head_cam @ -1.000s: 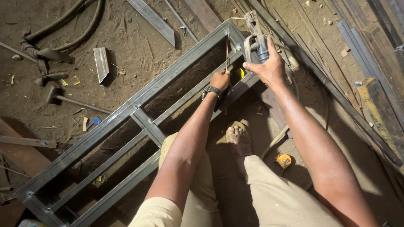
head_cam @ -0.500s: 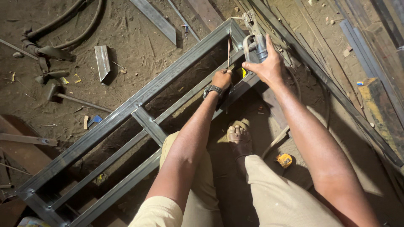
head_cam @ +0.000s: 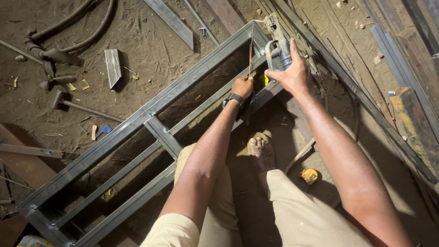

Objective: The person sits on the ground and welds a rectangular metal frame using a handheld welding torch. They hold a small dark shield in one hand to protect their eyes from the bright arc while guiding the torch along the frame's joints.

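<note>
Left hand [head_cam: 242,86] pinches a thin welding rod [head_cam: 250,55], upright, over the far end of the steel frame [head_cam: 137,123] lying on the dirt floor [head_cam: 137,45]. Right hand [head_cam: 290,73] wraps closed around the electrode holder [head_cam: 279,43] just beside it. Hammer [head_cam: 68,103] well apart, floor's left side.

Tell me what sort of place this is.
Most likely a metalworking or welding workshop with a dirt floor. A welded steel tube frame lies on the ground, the right hand grips a welding electrode holder, and a hammer lies among metal offcuts.
</note>
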